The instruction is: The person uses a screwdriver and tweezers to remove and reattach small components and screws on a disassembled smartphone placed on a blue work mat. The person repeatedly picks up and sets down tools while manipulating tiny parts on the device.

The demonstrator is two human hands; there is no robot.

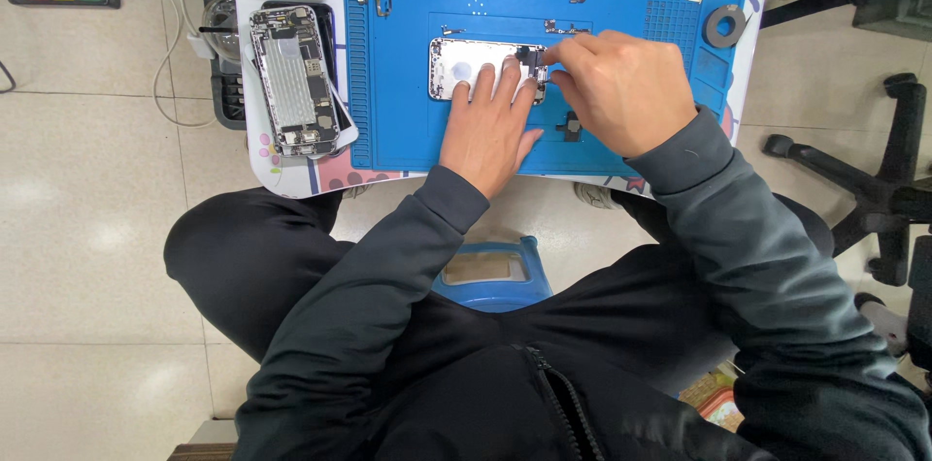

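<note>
Both hands work one silver, opened phone shell at mat centre. We press left hand flat, fingers spread, steadying it. Right hand, at three o'clock, pinches together on a part at its edge; what it grips, we cannot tell. Judged step: seating; careful alignment needed.

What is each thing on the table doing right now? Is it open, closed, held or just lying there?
Phone shell: opened up, flat on the blue mat.
Left hand: pressing the shell down.
Right hand: fingertips pinched at the shell's right end.
Second phone: open, insides showing, lying untouched.
Tape roll: lying flat.
</note>
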